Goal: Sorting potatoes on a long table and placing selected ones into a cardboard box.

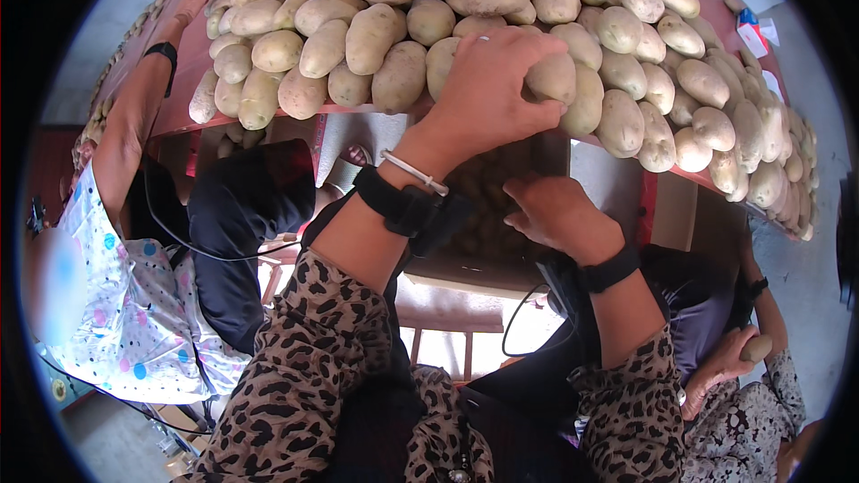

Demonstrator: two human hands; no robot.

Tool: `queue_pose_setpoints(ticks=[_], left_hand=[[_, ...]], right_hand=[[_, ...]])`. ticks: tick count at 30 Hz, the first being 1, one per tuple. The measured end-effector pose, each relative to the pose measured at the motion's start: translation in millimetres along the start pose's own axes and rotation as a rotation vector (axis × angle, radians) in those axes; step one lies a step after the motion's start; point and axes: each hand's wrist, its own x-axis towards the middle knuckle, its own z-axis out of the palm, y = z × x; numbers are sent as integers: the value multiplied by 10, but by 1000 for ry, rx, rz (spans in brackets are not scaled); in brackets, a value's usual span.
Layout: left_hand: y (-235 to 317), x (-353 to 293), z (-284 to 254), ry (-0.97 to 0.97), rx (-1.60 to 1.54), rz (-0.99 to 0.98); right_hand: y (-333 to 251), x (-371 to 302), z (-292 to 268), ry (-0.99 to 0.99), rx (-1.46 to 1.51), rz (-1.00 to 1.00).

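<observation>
My left hand [488, 85] reaches across to the table's near edge, fingers and thumb closed round a potato [550, 79] at the front of the heap. Lower and to the right, my right hand [562, 219] hangs in the air with thumb and forefinger apart and nothing visible between them; its other fingers are partly hidden. Below both hands, in shadow, a dark container [456, 270] holds several potatoes. The long heap of potatoes [371, 38] is piled along the red table [358, 110].
At the left, a person in a dotted top [143, 304] stretches an arm over the table. On the right, another person's hand [723, 362] holds a potato. Black cables [228, 257] loop near my arms. A small red, white and blue box [752, 33] sits at the far right.
</observation>
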Motion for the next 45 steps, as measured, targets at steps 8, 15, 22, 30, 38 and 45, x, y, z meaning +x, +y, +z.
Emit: queue_pose_setpoints(ticks=[8,15,22,30,38,45], left_hand=[[154,-71,-433,-332,-444,-156],[113,-131,-515,-471,-586,-257],[-4,-154,-523,-170,-506,-337],[-261,-17,-501,87,-285,-261],[-362,152,-446,197,-111,-169],[-323,280,-430,166,-52,-204]], right_hand=[[32,-58,-102,-11,-2,70],[66,-60,42,-43,-29,77],[27,-50,0,-18,10,64],[-120,125,-34,-45,8,24],[-37,200,35,-13,42,-43],[31,229,-8,-31,72,-26]])
